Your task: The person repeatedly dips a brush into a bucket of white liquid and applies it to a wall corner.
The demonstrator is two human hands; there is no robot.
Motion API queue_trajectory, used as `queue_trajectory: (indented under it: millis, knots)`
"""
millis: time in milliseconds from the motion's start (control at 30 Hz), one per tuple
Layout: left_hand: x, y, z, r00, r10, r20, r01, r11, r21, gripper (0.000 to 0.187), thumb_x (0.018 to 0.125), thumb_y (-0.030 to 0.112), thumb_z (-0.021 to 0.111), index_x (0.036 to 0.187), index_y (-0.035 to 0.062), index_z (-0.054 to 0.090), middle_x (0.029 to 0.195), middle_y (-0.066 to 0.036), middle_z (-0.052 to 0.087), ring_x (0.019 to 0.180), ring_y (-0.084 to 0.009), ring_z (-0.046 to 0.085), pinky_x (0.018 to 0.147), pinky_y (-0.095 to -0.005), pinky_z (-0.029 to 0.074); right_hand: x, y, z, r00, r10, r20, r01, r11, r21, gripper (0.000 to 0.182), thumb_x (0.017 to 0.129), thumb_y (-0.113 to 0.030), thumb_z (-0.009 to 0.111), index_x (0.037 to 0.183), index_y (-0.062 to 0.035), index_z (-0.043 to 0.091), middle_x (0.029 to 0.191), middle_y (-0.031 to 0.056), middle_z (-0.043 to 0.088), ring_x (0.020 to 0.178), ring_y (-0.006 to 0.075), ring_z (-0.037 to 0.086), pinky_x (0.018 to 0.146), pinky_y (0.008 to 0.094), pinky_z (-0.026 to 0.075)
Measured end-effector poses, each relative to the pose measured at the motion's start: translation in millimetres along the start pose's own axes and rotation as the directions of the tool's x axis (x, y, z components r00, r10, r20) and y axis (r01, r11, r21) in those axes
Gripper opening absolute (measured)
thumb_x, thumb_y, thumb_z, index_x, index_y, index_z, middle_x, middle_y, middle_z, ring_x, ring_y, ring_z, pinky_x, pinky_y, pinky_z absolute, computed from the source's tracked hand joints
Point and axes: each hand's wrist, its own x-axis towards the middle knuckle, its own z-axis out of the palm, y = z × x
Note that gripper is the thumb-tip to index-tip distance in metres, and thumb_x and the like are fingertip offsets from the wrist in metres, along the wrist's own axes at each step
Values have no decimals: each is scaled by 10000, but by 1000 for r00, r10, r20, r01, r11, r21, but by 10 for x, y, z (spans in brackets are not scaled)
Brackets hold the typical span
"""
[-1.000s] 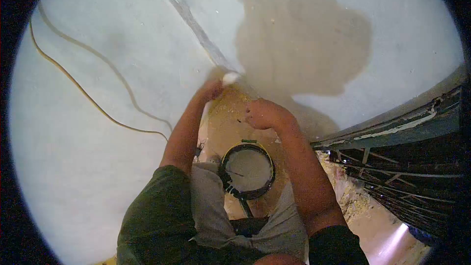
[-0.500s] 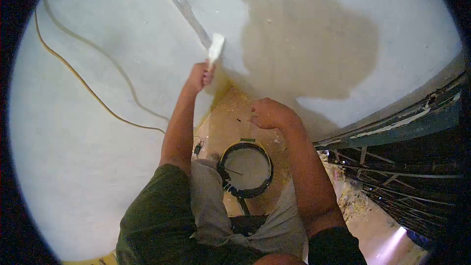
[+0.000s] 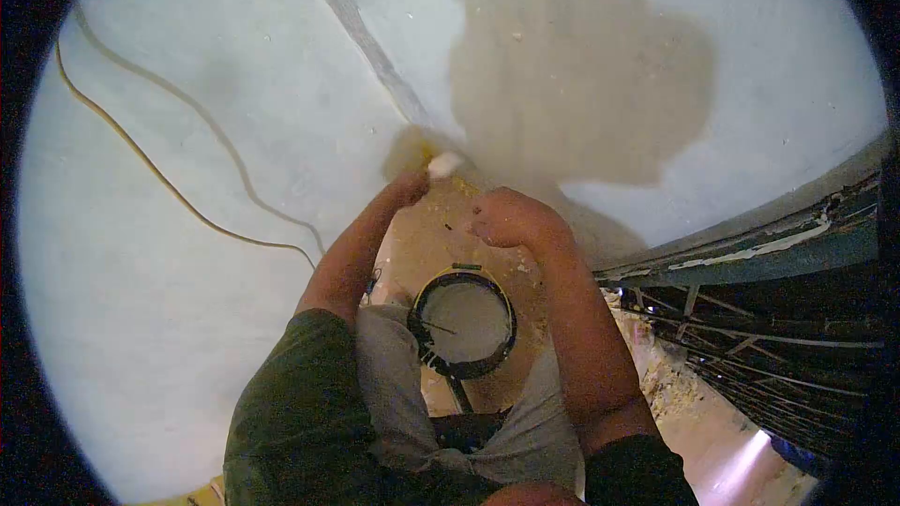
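Note:
My left hand (image 3: 410,187) is closed around the handle of a paintbrush (image 3: 444,165) with a whitish head. The brush is low in the corner where two pale walls meet, just above the floor, and is slightly blurred. To its right, my right hand (image 3: 514,217) hangs over the floor with curled fingers; no object shows in it. Between my legs stands a dark bucket (image 3: 512,328) of greyish-white liquid paint (image 3: 473,309), with a thin stick-like thing lying in it. A grey-white strip (image 3: 366,42) runs down the wall corner to the brush.
A yellow cable (image 3: 164,183) hangs along the left wall (image 3: 141,337). My shadow falls across the right wall (image 3: 797,56). Dark metal framework (image 3: 769,319) lies at right, beside rubble (image 3: 675,379) on the floor. The brown floor (image 3: 422,253) around the bucket has pale specks.
My left hand has brought the brush down the corner and slightly right, from the wall to near the floor. My right hand has stayed almost in place.

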Motion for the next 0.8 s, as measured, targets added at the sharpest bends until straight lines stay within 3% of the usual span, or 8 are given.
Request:
queue_trajectory:
  millis: [100, 167, 200, 267, 333, 500, 733, 800]
  knots:
    - [-11, 88, -533, 986, -151, -77, 90, 853, -513, 193, 799, 170, 548, 671, 25, 545, 574, -128, 549, 446, -280, 503, 396, -400, 373, 6, -12, -8, 1000, -15, 17, 16, 1000, -19, 310, 807, -290, 586, 896, 3, 634, 929, 242, 624, 887, 397, 604, 809, 470, 477]
    - [-173, 152, -895, 948, 175, -266, -154, 983, 99, 231, 828, 194, 515, 647, 53, 541, 540, -66, 506, 407, -186, 450, 358, -341, 328, -27, -75, -85, 994, 36, 103, -35, 999, -12, 301, 805, -273, 594, 944, -10, 638, 949, 232, 627, 898, 394, 602, 808, 461, 479]
    - [-329, 324, -1171, 968, -104, -229, 33, 955, -294, 246, 841, 208, 502, 640, 69, 534, 527, -34, 477, 396, -144, 416, 346, -312, 297, -35, -75, -90, 994, 35, 103, -33, 999, -18, 301, 805, -273, 594, 944, -10, 638, 949, 232, 627, 898, 394, 602, 808, 461, 479]
    - [-529, 451, -1522, 934, -346, -91, 214, 745, -632, 262, 854, 222, 488, 634, 85, 527, 515, -1, 447, 385, -103, 382, 335, -282, 266, -49, -49, -59, 1000, 11, 6, -11, 999, 53, 306, 803, -255, 604, 989, -14, 633, 966, 227, 629, 914, 386, 601, 811, 447, 479]
    - [-654, 357, -1772, 922, -386, 16, 98, 193, -976, 261, 896, 249, 448, 695, 99, 523, 500, 40, 376, 369, -66, 283, 324, -249, 193, 3, -27, -37, 999, -12, -30, 14, 997, 71, 308, 803, -251, 607, 996, -13, 629, 968, 227, 630, 922, 384, 601, 820, 444, 478]
    - [-735, 545, -1971, 940, -304, -153, -189, -94, -977, 257, 943, 280, 360, 796, 121, 499, 506, 65, 309, 371, -64, 212, 330, -222, 159, -21, -229, -99, 996, 88, -11, -85, 988, 126, 322, 809, -258, 608, 999, 1, 624, 977, 225, 631, 933, 383, 600, 847, 440, 475]
    - [-133, 252, -937, 980, 16, 196, 193, -272, -943, 177, 853, 234, 414, 703, 153, 460, 476, 54, 348, 329, -82, 231, 301, -245, 178, 83, -151, -63, 996, 37, 76, -39, 999, 27, 390, 824, -308, 610, 1059, 3, 622, 1005, 239, 626, 967, 387, 595, 871, 444, 467]
    - [-180, 199, -754, 954, -82, 288, 274, -147, -950, 161, 842, 214, 429, 694, 155, 458, 465, 52, 346, 322, -84, 238, 293, -250, 189, 17, -194, -69, 998, 43, 39, -47, 994, 94, 398, 826, -314, 611, 1065, 4, 622, 1008, 242, 624, 971, 389, 593, 880, 444, 462]
